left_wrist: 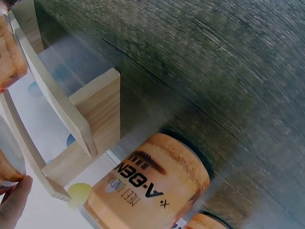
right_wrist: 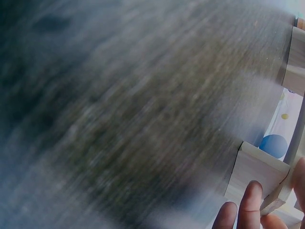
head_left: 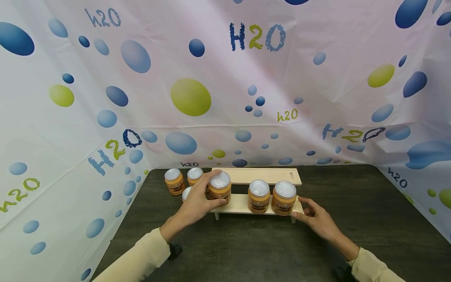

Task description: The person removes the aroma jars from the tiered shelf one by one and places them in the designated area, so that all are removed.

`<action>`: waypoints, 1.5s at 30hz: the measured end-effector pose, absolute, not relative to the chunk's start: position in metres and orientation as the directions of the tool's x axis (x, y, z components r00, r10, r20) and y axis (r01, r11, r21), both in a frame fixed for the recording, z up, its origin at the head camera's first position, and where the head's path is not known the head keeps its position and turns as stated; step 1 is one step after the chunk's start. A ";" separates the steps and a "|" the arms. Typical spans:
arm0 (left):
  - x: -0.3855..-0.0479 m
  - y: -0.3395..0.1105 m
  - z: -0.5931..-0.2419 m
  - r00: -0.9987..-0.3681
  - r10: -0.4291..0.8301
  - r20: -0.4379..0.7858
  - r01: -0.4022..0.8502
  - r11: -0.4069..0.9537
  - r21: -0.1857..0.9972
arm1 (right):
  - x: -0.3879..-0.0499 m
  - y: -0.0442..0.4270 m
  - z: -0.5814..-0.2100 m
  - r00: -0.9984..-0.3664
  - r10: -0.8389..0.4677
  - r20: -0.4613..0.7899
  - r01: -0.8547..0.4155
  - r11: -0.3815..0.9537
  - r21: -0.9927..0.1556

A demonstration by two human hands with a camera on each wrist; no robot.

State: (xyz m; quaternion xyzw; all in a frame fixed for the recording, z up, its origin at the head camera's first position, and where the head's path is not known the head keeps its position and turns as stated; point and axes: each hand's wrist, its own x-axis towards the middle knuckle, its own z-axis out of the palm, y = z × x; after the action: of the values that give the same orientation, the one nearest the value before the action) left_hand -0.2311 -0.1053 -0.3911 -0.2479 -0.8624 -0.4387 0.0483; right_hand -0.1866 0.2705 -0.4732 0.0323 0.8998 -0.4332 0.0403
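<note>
A person's left hand [head_left: 199, 199] grips an orange jar with a silvery lid [head_left: 220, 191], thumb on the near side and fingers wrapped round the far side. The jar is upright at the left part of the front board [head_left: 239, 203] of a low wooden stand; whether its base touches the wood or hangs just above it cannot be told. The right hand [head_left: 318, 219] pinches the right end of that board, with the thumb at the near corner and fingers on its other side; in the right wrist view, fingertips lie in front of the stand's end leg [right_wrist: 255, 169].

Two matching jars, the middle jar [head_left: 258, 197] and the right-hand jar [head_left: 284, 199], stand upright side by side on the same board, with a gap between them and the gripped one. A rear board [head_left: 257, 176] lies behind. On the dark table [head_left: 229, 250], left of the stand, are a far-left jar [head_left: 174, 182], a second jar [head_left: 195, 175] and a third jar [head_left: 186, 193] mostly hidden by the left hand.

The step in hand looks like placing a jar in the front row while the other hand steadies the stand. The next move seems to call for a level base, a gentle release and no sideways knock to the board.
</note>
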 end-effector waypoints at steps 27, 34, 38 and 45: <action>-0.228 -0.123 -0.381 -0.850 0.396 0.347 0.517 0.500 0.695 | -0.186 0.270 -0.475 -0.995 0.024 -0.098 0.092 0.616 -0.782; -0.229 -0.128 -0.379 -0.856 0.385 0.344 0.508 0.510 0.694 | -0.186 0.271 -0.475 -0.995 0.023 -0.101 0.093 0.618 -0.781; -0.229 -0.131 -0.378 -0.858 0.385 0.339 0.502 0.495 0.709 | -0.186 0.271 -0.475 -0.995 0.023 -0.099 0.092 0.618 -0.781; -0.228 -0.136 -0.374 -0.872 0.366 0.324 0.479 0.506 0.718 | -0.185 0.270 -0.474 -0.995 0.020 -0.097 0.089 0.616 -0.783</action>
State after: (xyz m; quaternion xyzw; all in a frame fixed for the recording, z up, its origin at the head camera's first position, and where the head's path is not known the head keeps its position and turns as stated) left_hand -0.2276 -0.1363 -0.3738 -0.2439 -0.8653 -0.4331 0.0653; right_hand -0.1855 0.2701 -0.4737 0.0305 0.8980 -0.4372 0.0392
